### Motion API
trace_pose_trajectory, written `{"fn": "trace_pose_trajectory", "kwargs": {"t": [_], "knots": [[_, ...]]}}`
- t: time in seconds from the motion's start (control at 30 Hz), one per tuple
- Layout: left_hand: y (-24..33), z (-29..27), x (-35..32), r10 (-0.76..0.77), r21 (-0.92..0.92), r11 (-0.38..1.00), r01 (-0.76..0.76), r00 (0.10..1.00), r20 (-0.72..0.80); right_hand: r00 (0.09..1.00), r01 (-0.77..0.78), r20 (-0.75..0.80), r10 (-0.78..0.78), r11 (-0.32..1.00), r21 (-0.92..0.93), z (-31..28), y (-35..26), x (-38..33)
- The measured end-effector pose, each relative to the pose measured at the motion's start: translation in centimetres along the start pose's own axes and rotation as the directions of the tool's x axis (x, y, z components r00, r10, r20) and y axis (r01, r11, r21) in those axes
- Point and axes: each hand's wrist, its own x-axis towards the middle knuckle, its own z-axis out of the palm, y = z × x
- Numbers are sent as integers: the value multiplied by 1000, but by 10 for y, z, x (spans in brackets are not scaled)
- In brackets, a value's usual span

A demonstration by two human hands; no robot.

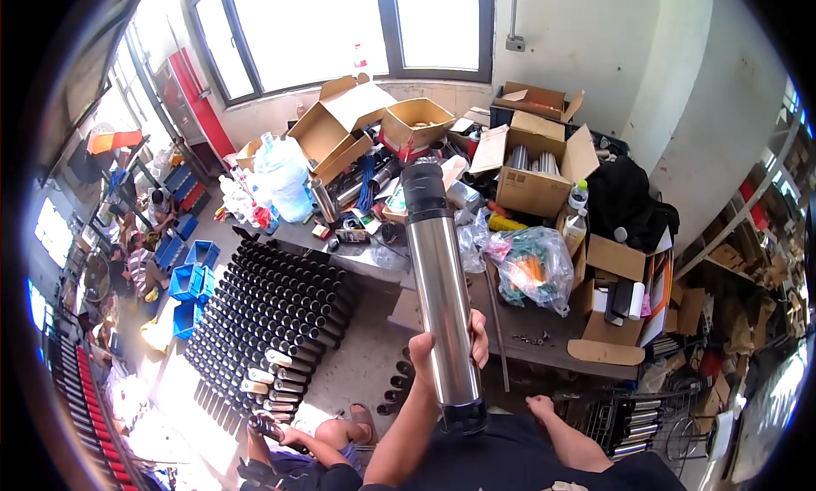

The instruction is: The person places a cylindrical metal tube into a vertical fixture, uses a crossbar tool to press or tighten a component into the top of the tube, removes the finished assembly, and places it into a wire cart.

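Note:
My left hand (450,348) is wrapped round the lower half of a shiny metal cylinder (444,295), thumb on one side and fingertips on the other. The cylinder stands nearly upright before my chest, tilted slightly left at the top. A ribbed black cap (424,189) forms its upper end and a black fitting (464,416) its lower end. Lower right, by the bench's near edge, my right hand (541,405) is held low with its fingers curled. Whatever may be inside those fingers is hidden.
A cluttered bench (544,338) carries cardboard boxes (534,185), a plastic bag (535,270) and bottles. Rows of black-topped cylinders (272,308) cover the floor at left, beside blue crates (187,283). Lower left, a seated person's hands (289,436) hold a dark cylinder. A wire rack (680,440) stands right.

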Motion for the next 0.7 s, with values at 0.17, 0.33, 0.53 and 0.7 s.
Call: {"fn": "trace_pose_trajectory", "kwargs": {"t": [0.17, 0.33, 0.53, 0.7], "knots": [[17, 31, 7, 144, 523, 852, -11, 966, -214, 946, -230, 182, 269, 951, -207, -29, 55, -27], [-2, -53, -8, -108, -383, 915, 129, 991, 75, 965, -112, 204, 163, 963, -244, -40, 9, -64], [-2, -51, -3, -154, 125, 954, 272, 803, -576, 980, 34, 199, -13, 995, -99, -44, -19, -46], [14, -46, 6, -221, 31, 959, 282, 811, -542, 975, 119, 194, -104, 991, -68, -29, -9, -25]]}}
